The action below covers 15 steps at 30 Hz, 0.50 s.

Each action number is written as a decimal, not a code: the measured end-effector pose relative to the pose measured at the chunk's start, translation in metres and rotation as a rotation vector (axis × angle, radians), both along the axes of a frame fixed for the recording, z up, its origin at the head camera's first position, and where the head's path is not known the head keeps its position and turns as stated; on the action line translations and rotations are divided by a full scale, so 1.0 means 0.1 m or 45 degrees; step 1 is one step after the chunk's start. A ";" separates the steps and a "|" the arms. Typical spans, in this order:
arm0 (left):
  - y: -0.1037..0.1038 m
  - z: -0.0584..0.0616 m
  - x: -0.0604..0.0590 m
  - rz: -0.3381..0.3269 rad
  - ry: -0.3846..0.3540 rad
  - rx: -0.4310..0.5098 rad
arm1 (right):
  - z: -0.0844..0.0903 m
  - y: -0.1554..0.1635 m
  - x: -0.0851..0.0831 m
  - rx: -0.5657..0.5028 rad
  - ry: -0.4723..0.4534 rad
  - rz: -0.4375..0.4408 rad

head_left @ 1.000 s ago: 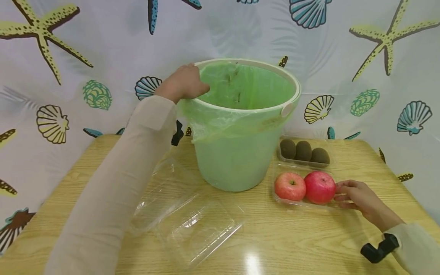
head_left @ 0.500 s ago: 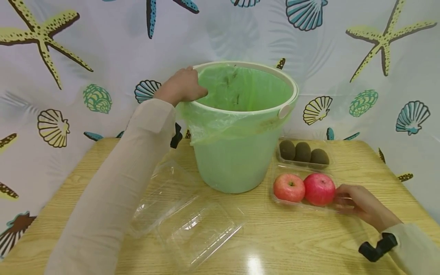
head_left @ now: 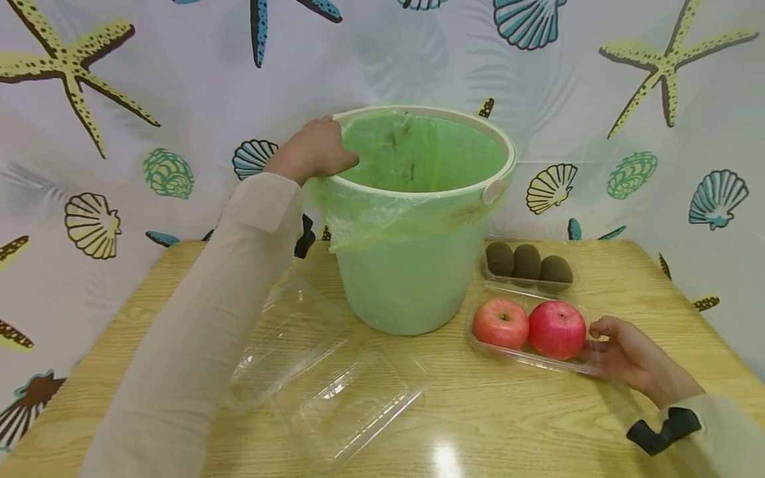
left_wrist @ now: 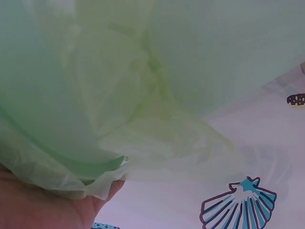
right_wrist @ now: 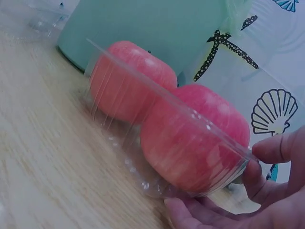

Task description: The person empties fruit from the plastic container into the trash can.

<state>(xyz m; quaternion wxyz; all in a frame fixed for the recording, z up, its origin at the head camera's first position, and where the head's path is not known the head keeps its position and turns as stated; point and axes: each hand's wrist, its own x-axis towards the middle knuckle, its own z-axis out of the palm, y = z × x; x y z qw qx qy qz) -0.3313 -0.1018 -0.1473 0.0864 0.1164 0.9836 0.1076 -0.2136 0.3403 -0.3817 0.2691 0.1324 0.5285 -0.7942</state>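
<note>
A green trash can (head_left: 412,265), lined with a thin green bag (head_left: 382,212), stands at the back middle of the table. My left hand (head_left: 317,149) grips its rim on the left side, over the bag; in the left wrist view bag film lies against that hand (left_wrist: 52,205). Two red apples (head_left: 501,324) sit side by side in a clear plastic tray (head_left: 532,360) right of the can. At the tray's right end my right hand (head_left: 633,355) holds it, with thumb and fingers curled round the end wall and some fingertips (right_wrist: 178,212) low by its base.
Behind the apples, three kiwis (head_left: 527,262) lie in another clear tray (head_left: 526,285), close to the can. Two clear plastic trays or lids (head_left: 352,405) lie overlapping at front left on the wooden table (head_left: 490,425). A cloth printed with shells and starfish (head_left: 197,79) hangs behind.
My right hand's fingers have moved in from beside the tray's right end and taken hold of it. The apple tray has shifted slightly. The left hand stays on the rim.
</note>
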 end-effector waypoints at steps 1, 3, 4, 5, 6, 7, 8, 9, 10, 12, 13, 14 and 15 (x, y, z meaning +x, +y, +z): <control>0.00 0.00 0.00 0.003 -0.003 -0.003 | -0.01 0.00 0.01 0.001 0.008 0.014; -0.01 0.00 0.00 0.003 -0.001 -0.005 | -0.03 0.01 0.01 0.009 0.033 0.036; -0.01 0.00 0.00 0.001 -0.001 -0.003 | -0.04 0.01 0.02 -0.003 0.043 0.043; -0.01 0.00 0.00 0.002 -0.002 -0.001 | -0.05 0.02 0.02 -0.025 0.048 0.045; -0.01 -0.01 0.00 0.002 -0.003 0.004 | -0.05 0.02 0.02 -0.053 0.054 0.043; -0.01 -0.01 0.01 0.002 -0.005 0.010 | -0.06 0.02 0.03 -0.087 0.062 0.041; -0.01 -0.01 0.01 0.002 -0.006 0.015 | -0.07 0.02 0.03 -0.124 0.075 0.046; -0.01 -0.01 0.01 0.002 -0.006 0.018 | -0.08 0.02 0.03 -0.168 0.092 0.054; -0.01 -0.01 0.01 0.001 -0.007 0.021 | -0.09 0.02 0.04 -0.213 0.113 0.069; -0.01 0.00 0.02 0.000 -0.007 0.021 | -0.11 0.01 0.04 -0.296 0.169 0.113; -0.01 0.00 0.02 0.002 -0.008 0.019 | -0.13 0.01 0.04 -0.338 0.197 0.146; -0.01 0.00 0.02 0.004 -0.008 0.013 | -0.14 0.01 0.04 -0.380 0.218 0.182; -0.02 0.00 0.02 0.006 -0.009 0.009 | -0.15 0.01 0.04 -0.416 0.232 0.218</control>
